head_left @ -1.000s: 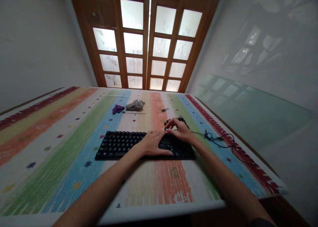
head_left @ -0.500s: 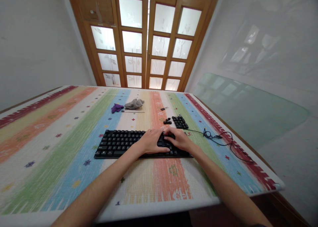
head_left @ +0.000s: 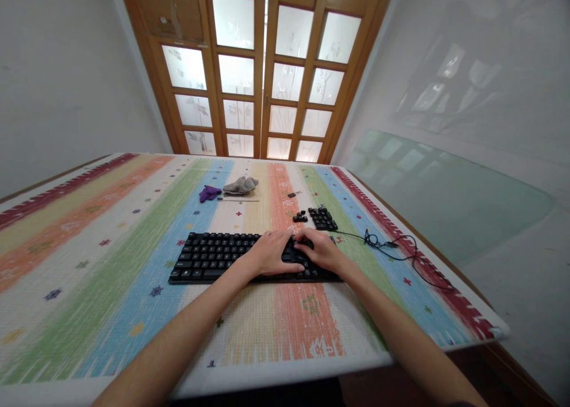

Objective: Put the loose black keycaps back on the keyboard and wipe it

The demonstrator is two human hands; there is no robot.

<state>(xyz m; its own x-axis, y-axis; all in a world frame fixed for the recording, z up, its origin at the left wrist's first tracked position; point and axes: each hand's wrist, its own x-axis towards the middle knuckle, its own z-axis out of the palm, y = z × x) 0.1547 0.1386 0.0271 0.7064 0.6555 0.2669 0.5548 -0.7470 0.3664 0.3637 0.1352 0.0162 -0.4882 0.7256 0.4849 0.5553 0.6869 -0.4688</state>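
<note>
A black keyboard [head_left: 214, 257] lies across the striped mat [head_left: 111, 264]. My left hand [head_left: 271, 254] rests flat on its right half, fingers stretched out and holding nothing. My right hand [head_left: 319, 249] is just beside it over the keyboard's right end, with fingertips curled together and pressed down at the keys. What they pinch is too small to make out. A cluster of loose black keycaps [head_left: 323, 218] sits just beyond the keyboard, with a few more keycaps [head_left: 300, 218] to its left.
The keyboard's black cable [head_left: 392, 249] coils to the right near the mat's red edge. Farther back lie a purple cloth [head_left: 209, 192], a grey cloth [head_left: 241, 185], a thin stick [head_left: 238, 199] and a small dark tool [head_left: 291, 195]. A glazed wooden door [head_left: 267, 68] stands behind.
My right hand has come back from the loose keycaps to the keyboard's right end, uncovering the cluster. My left hand has stayed on the keys.
</note>
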